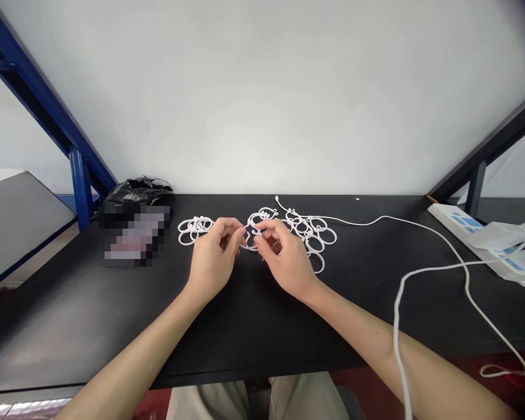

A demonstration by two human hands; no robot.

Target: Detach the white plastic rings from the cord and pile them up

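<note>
Hands (249, 248) apparently pinching white rings (254, 228)

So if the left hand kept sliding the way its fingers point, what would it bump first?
Probably the right hand: the left hand points rightward at it, pinching the same white ring between them.

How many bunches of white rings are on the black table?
3: one left bunch lying alone, one middle bunch pinched by the left hand and right hand, one right bunch. Fingers may hide rings.
</note>
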